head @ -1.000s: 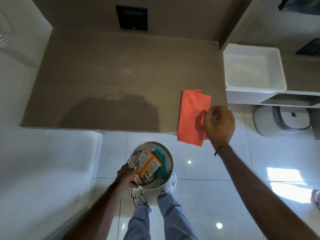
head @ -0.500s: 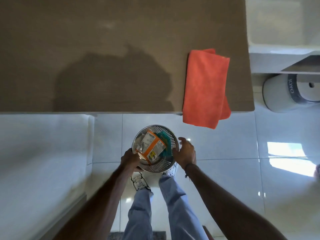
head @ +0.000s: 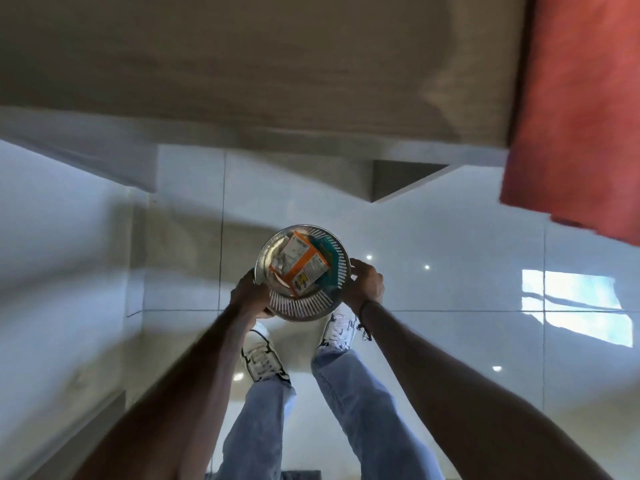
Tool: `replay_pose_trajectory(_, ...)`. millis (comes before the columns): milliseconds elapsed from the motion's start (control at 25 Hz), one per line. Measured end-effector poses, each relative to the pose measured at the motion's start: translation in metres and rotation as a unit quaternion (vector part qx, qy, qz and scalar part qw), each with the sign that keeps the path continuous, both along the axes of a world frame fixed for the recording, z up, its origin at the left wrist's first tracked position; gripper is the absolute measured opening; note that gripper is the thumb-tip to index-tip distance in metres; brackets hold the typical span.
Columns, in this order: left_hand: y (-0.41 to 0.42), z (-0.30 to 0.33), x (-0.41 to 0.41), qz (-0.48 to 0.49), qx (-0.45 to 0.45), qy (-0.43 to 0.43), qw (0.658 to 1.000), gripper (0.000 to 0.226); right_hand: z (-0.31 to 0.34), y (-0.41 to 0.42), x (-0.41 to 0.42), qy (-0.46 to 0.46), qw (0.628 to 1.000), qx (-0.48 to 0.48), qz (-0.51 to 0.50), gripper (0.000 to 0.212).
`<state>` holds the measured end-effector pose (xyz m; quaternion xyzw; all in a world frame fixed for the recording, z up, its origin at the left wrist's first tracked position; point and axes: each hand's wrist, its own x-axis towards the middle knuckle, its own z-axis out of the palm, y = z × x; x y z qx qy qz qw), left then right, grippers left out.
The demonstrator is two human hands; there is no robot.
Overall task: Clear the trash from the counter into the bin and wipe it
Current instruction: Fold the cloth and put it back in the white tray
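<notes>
You are gripping the bin [head: 302, 271] with your left hand [head: 252, 295] and right hand [head: 366, 285] low over the floor, trash [head: 300, 268] already inside. The cloth [head: 575, 112] is hanging off the counter's [head: 242, 64] front edge; wiping looks undone.

We see a brown counter [head: 242, 64] with an orange cloth [head: 575, 109] draped over its front edge, and below us a glossy white tiled floor [head: 450, 271] under our white sneakers [head: 263, 358].

You see daylight glare on the glossy floor [head: 575, 306] at four o'clock; motion blur smears the counter [head: 242, 64], and edges bow outward.
</notes>
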<state>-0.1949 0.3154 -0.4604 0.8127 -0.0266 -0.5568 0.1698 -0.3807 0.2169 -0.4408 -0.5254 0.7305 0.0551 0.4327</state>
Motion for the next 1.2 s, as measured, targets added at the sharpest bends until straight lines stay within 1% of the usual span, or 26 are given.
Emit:
replay_pose_trajectory(40, 0.005, -0.008, 0.0, 0.042, 0.001, 0.046, 0.998, 0.016, -0.008, 0.003, 0.002, -0.006, 1.0, 0.003, 0.006, 0.038)
replay_pose_trajectory(80, 0.011, -0.014, 0.001, 0.078, 0.005, 0.092, 0.993, 0.028, -0.012, 0.006, 0.004, -0.016, 1.0, 0.017, 0.008, 0.04)
replay_pose_trajectory(160, 0.02, -0.015, 0.0, 0.103, 0.021, 0.151, 0.983, 0.057, -0.013, 0.012, 0.006, -0.018, 0.998, 0.052, 0.022, 0.042)
replay_pose_trajectory(200, 0.022, -0.008, -0.002, 0.097, 0.026, 0.156, 0.983, 0.063, -0.007, 0.013, 0.006, -0.014, 0.997, 0.066, 0.03, 0.041)
replay_pose_trajectory(240, 0.024, 0.001, -0.004, 0.082, 0.029, 0.147, 0.985, 0.063, 0.004, 0.014, 0.007, -0.016, 0.997, 0.074, 0.032, 0.041)
replay_pose_trajectory(320, 0.027, 0.033, -0.009, 0.051, 0.026, 0.1, 0.993, 0.052, 0.038, 0.016, 0.01, -0.031, 0.997, 0.066, 0.031, 0.037)
replay_pose_trajectory(400, 0.027, 0.09, -0.009, 0.026, 0.024, 0.059, 0.998, 0.042, 0.095, 0.016, 0.015, -0.038, 0.997, 0.06, 0.028, 0.032)
replay_pose_trajectory(440, 0.025, 0.123, -0.008, 0.009, 0.017, 0.052, 0.998, 0.04, 0.125, 0.014, 0.017, -0.041, 0.997, 0.068, 0.011, 0.031)
replay_pose_trajectory(520, 0.018, 0.193, -0.003, -0.034, -0.024, 0.048, 0.998, 0.037, 0.188, 0.01, 0.021, -0.07, 0.993, 0.089, -0.042, 0.029)
replay_pose_trajectory(640, 0.002, 0.305, 0.007, -0.104, -0.117, 0.019, 0.987, 0.037, 0.288, 0.005, 0.016, -0.157, 0.974, 0.107, -0.121, 0.024)
replay_pose_trajectory(720, -0.015, 0.354, 0.011, -0.15, -0.187, 0.0, 0.971, 0.028, 0.328, 0.003, 0.006, -0.231, 0.949, 0.137, -0.166, 0.032)
replay_pose_trajectory(800, -0.044, 0.41, 0.013, -0.192, -0.26, -0.001, 0.946, 0.017, 0.367, -0.005, -0.005, -0.323, 0.907, 0.143, -0.23, 0.039)
replay_pose_trajectory(840, -0.063, 0.429, 0.012, -0.216, -0.294, -0.005, 0.931, 0.017, 0.38, -0.012, -0.01, -0.364, 0.881, 0.143, -0.267, 0.04)
replay_pose_trajectory(920, -0.108, 0.462, 0.005, -0.276, -0.355, -0.046, 0.892, 0.023, 0.401, -0.027, -0.017, -0.408, 0.846, 0.135, -0.315, 0.044)
replay_pose_trajectory(1000, -0.157, 0.48, -0.009, -0.336, -0.389, -0.115, 0.85, 0.023, 0.417, -0.044, -0.021, -0.405, 0.838, 0.13, -0.343, 0.052)
replay_pose_trajectory(1040, -0.18, 0.481, -0.017, -0.369, -0.388, -0.151, 0.831, 0.025, 0.421, -0.054, -0.021, -0.398, 0.833, 0.129, -0.362, 0.056)
replay_pose_trajectory(1120, -0.222, 0.475, -0.033, -0.455, -0.344, -0.21, 0.794, 0.047, 0.421, -0.074, -0.025, -0.389, 0.817, 0.123, -0.407, 0.058)
replay_pose_trajectory(1160, -0.241, 0.469, -0.041, -0.487, -0.309, -0.232, 0.783, 0.06, 0.418, -0.086, -0.029, -0.385, 0.81, 0.121, -0.426, 0.057)
replay_pose_trajectory(1200, -0.258, 0.461, -0.045, -0.502, -0.278, -0.252, 0.78, 0.07, 0.417, -0.096, -0.032, -0.373, 0.81, 0.122, -0.435, 0.056)
